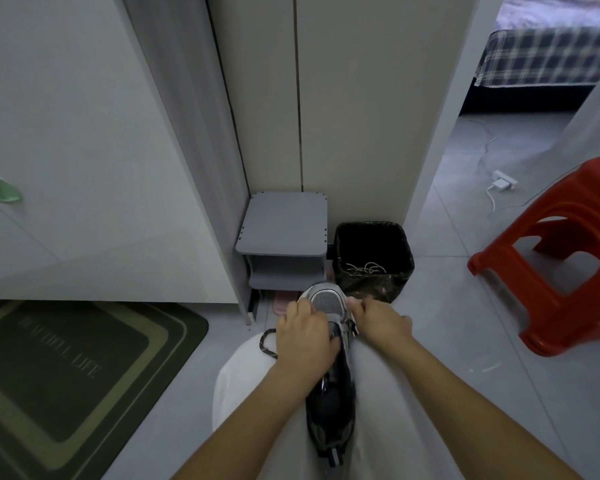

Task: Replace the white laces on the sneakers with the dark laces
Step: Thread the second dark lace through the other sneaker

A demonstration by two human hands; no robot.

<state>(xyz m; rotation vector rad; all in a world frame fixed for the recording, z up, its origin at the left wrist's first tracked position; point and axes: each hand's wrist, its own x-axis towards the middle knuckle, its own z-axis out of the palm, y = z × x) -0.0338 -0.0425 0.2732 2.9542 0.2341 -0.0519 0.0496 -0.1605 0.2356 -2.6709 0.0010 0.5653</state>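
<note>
– Sneaker [326, 300] first: where is it from where you stand?

– On the person's lap [243, 386], lying lengthwise between both forearms, toe pointing away from them. The grey toe cap sticks out just past the knuckles of both hands.

– What's the left hand [305, 341] doing?

– It lies on top of the sneaker, covering the lacing, fingers curled down over the upper and gripping it. A loop of dark lace [266, 342] comes out from under that hand on its outer side and hangs against the pale trousers.

– And the right hand [378, 323]?

– Just across the toe from the left one, touching the sneaker's right edge. Its fingers are curled tight in a pinch. Whether they hold a bit of lace or the shoe's edge, I can't tell from here; a short speckled piece of lace shows just under its fingertips.

– Any white laces about?

– White laces [366, 269] lie in the black bin [404, 247] on the floor, just beyond the right hand's fingertips.

– What else is near?

– A small grey shelf [284, 223] stands beyond the left hand, beside the bin. A red stool [561, 258] is well off to the right of the right hand, and a green mat [66, 368] lies on the floor out to the left of the left arm.
</note>
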